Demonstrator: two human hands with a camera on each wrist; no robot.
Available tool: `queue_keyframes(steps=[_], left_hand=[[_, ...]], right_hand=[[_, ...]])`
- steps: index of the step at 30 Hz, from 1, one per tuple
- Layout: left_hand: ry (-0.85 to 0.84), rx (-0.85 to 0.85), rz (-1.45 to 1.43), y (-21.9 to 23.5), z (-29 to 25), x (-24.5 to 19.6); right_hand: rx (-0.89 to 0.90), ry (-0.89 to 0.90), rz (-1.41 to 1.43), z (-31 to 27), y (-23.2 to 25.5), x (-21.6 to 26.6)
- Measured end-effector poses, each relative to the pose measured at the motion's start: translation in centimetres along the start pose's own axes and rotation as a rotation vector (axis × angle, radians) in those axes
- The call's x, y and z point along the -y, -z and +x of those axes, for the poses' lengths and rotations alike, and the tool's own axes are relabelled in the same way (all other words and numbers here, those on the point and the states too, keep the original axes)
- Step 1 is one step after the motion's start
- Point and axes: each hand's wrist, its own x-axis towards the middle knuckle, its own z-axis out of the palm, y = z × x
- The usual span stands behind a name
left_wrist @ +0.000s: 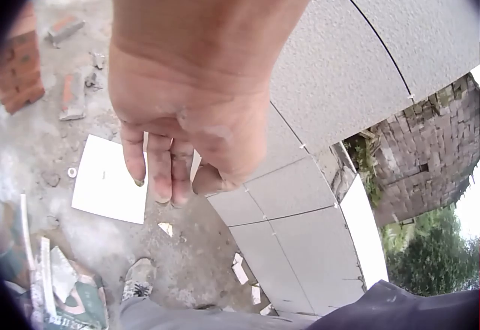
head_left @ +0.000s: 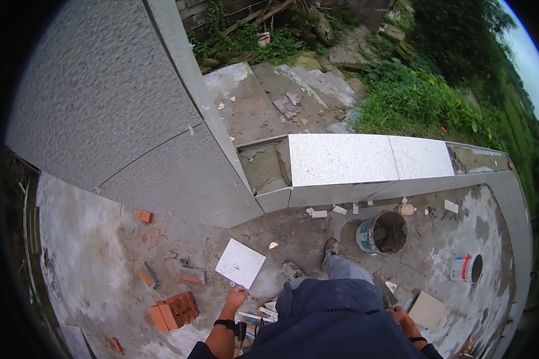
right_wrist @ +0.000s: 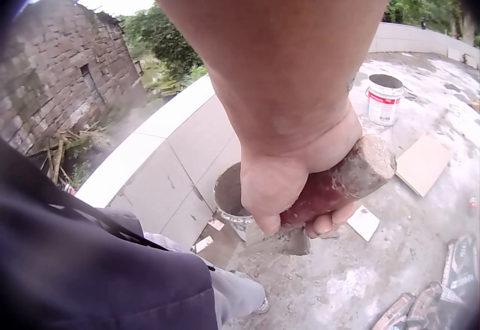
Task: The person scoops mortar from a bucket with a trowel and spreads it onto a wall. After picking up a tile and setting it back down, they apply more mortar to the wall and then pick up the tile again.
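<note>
My left hand (head_left: 238,295) hangs with fingers loosely bent and nothing in them; in the left wrist view the hand (left_wrist: 187,135) shows over the floor beside a white square tile (left_wrist: 111,180). That tile (head_left: 240,263) lies flat on the ground ahead of the hand in the head view. My right hand (right_wrist: 289,187) grips a thick reddish handle (right_wrist: 330,193) with a rough, pale end; a grey metal blade (right_wrist: 289,241) shows below the fingers. From the head view, the right hand (head_left: 402,320) is low at my right side, near the grey blade (head_left: 384,291).
A bucket of mortar (head_left: 390,233) stands by the low wall, which carries white slabs (head_left: 341,159). Another bucket (head_left: 466,268) and a beige tile (head_left: 427,310) are on the right. Red bricks (head_left: 175,311) and tile scraps lie about; a tall tiled wall (head_left: 120,102) rises left.
</note>
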Motion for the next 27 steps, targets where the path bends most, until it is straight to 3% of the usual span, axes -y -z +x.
queue_keyframes(steps=[10, 16, 27], left_hand=[[-0.132, -0.079, 0.106, -0.3, 1.9, 4.0], [-0.129, -0.078, 0.177, -0.6, 2.6, 6.3], [-0.005, -0.018, -0.073, -1.6, 1.4, 4.4]], right_hand=[[-0.005, 0.007, -0.030, -0.4, 0.0, 0.6], [-0.022, 0.011, -0.048, -0.1, -0.4, 0.3], [-0.041, 0.009, -0.097, 0.1, -0.7, 0.2]])
